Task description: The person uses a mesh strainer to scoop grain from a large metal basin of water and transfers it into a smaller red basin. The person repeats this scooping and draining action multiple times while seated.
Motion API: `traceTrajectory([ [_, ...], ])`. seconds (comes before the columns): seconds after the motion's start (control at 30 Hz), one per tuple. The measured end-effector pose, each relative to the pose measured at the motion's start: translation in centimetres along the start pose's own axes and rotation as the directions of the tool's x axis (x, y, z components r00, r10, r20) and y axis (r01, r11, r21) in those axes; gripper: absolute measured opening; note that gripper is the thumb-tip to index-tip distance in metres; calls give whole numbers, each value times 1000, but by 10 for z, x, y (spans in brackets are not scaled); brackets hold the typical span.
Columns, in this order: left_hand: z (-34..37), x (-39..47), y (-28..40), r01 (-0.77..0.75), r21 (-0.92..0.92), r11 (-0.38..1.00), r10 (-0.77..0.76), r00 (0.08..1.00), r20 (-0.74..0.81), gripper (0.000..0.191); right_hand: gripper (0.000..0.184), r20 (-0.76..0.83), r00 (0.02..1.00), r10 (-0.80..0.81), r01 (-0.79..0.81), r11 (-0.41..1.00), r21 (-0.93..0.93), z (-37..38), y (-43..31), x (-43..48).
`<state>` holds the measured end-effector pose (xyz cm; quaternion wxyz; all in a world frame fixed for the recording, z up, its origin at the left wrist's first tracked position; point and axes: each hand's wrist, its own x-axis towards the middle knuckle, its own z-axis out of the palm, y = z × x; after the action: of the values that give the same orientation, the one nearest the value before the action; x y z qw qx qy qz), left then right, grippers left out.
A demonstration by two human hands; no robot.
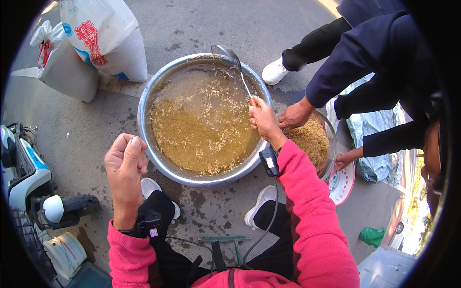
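Observation:
My right hand [264, 118] grips the red handle of a metal skimmer ladle [230, 57], whose round head lies over the far rim of a large metal basin [206, 183]. Murky water fills the basin, with yellowish grain [194, 133] under it and pale husks floating on top. My left hand [126, 162] is raised at the basin's left side, fingers curled, holding nothing that I can see. Right of the basin, a heap of wet grain [309, 142] lies in a bowl-like container [333, 138]. Another person's hand [297, 114] touches the heap; their other hand [345, 159] is at the container's edge.
Two white sacks [111, 39] [68, 68] stand at the upper left. A scooter [32, 169] and a white bucket [66, 252] are on the left. A red-rimmed enamel basin [342, 185], a plastic sheet [374, 136] and a green bag [372, 236] lie at right. Another person's shoe [275, 71] is beyond the basin.

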<state>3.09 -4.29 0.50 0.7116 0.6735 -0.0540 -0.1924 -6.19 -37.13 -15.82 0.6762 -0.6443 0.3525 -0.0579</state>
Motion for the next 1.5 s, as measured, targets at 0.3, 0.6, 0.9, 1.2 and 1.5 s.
traceTrajectory([
  [0.3,-6,8,-2,1,6,1000,-1,1000,-5,21,49,-11,990,-141,136,974,-179,-4,5,52],
  [0.6,-11,15,1,2,2,1000,-2,1000,-20,20,51,78,980,-184,198,939,-282,-10,4,57],
  [0.9,-15,16,0,-1,-8,1000,1,1000,-24,19,49,157,962,-224,273,836,-476,0,-6,67],
  [1.2,-15,14,1,9,-14,1000,-9,1000,-28,21,47,121,926,-358,342,656,-672,25,-41,64],
  [1.5,-14,13,-1,-6,5,1000,6,999,-47,20,41,257,898,-356,432,609,-665,30,-48,33],
])
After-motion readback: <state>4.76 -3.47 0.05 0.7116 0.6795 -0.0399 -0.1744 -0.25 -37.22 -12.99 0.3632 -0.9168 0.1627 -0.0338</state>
